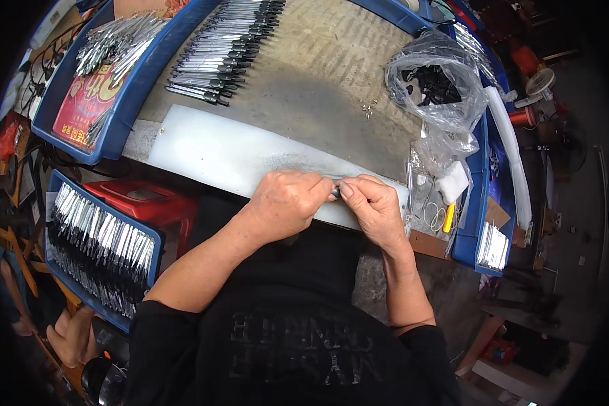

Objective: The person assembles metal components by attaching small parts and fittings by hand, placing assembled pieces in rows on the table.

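Both of my hands meet over the near edge of a long white board point(216, 145) lying along the front of the worktable. My left hand point(287, 203) is closed, its thumb and finger pinched together. Against it, my right hand point(373, 208) is closed too, thumb on top. A small dark piece point(336, 192) shows between the fingertips; most of it is hidden, so its kind is unclear. Beyond the board at the left, pens point(223, 51) with clear barrels and black grips lie in a long row. Several tiny metal bits point(367, 110) lie loose on the table.
A clear plastic bag point(436, 81) of black parts sits at the right, near a yellow-handled tool point(448, 218). Blue trays stand at both sides; the left tray point(125, 108) holds pens. Lower left are a pen-filled blue bin point(157, 254), a red stool point(152, 196) and another person's bare limb point(73, 336).
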Tool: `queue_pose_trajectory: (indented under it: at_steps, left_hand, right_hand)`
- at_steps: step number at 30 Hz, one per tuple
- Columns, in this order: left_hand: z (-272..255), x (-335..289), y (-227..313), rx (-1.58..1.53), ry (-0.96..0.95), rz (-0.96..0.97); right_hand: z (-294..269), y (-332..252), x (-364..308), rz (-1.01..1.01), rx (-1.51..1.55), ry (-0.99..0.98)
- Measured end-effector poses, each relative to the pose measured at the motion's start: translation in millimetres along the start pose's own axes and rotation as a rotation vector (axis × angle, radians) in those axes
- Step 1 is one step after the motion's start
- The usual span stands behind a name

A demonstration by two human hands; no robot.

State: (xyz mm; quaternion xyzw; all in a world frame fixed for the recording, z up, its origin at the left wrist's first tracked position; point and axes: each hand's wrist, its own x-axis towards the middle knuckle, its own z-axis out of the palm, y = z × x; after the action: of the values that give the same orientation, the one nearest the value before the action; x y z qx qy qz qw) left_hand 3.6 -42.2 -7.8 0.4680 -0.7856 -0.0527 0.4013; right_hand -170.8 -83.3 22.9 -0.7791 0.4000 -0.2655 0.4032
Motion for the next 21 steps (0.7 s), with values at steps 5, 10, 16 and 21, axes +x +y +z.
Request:
queue_pose_trajectory:
  at_steps: [5,10,16,21]
  left_hand:
    - [-2.3,0.2,10.8,0.071,0.052,-0.01]
    - [-3.4,2.1,19.2,0.11,0.032,-0.086]
    - [-9.5,1.5,15.4,-0.064,0.008,-0.058]
    - [-12.4,7.4,28.0,0.136,0.015,-0.032]
  right_hand:
    - [8.1,-3.3,-2.0,-0.084,-0.028,0.102]
    - [14.4,0.8,-9.2,-0.019,0.045,0.161]
    - [-1.8,-13.2,-8.6,0.144,0.239,0.0]
    - [0.8,-8.2,-8.4,-0.082,0.113,0.054]
